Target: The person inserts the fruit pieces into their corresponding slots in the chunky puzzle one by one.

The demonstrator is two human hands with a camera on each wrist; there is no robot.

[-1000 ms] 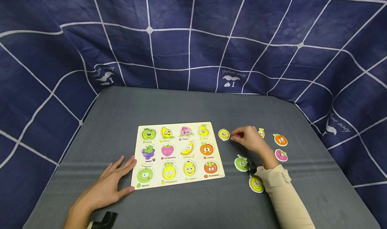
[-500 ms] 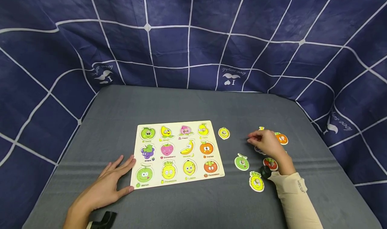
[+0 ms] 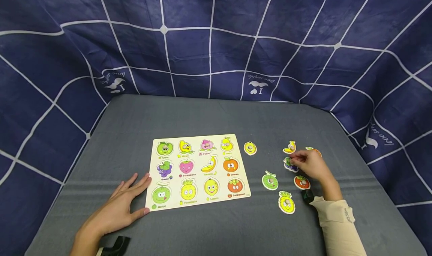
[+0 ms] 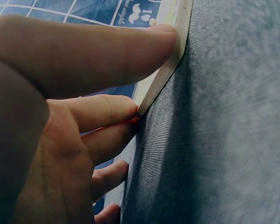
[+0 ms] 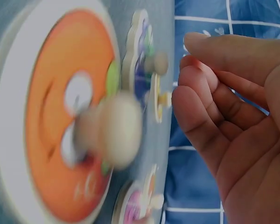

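My left hand (image 3: 121,203) rests beside a fruit picture puzzle board (image 3: 198,157), its straight fingers and thumb against the left edge. In the left wrist view the thumb (image 4: 130,51) touches the board's rim (image 4: 164,72). My right hand (image 3: 314,166) hovers over the right side, fingertips at a grape puzzle piece (image 3: 289,165). The right wrist view shows bent, empty fingers (image 5: 191,107), apart from the grape piece's wooden knob (image 5: 157,63). A persimmon piece (image 3: 301,183) lies below that hand. A banana piece (image 3: 289,148) sits just beyond the grape piece.
A lemon piece (image 3: 250,148) lies off the board's upper right corner. Melon (image 3: 269,181) and pineapple (image 3: 286,202) pieces lie nearer the person. The right hand partly covers an orange piece (image 3: 316,150). Dark blue gridded cloth (image 3: 189,53) rises behind the grey table surface (image 3: 202,115).
My right hand has moved right from beside the lemon piece to the grape piece, leaving the lemon piece on the table. The persimmon and banana pieces have come into view. My left hand stays put.
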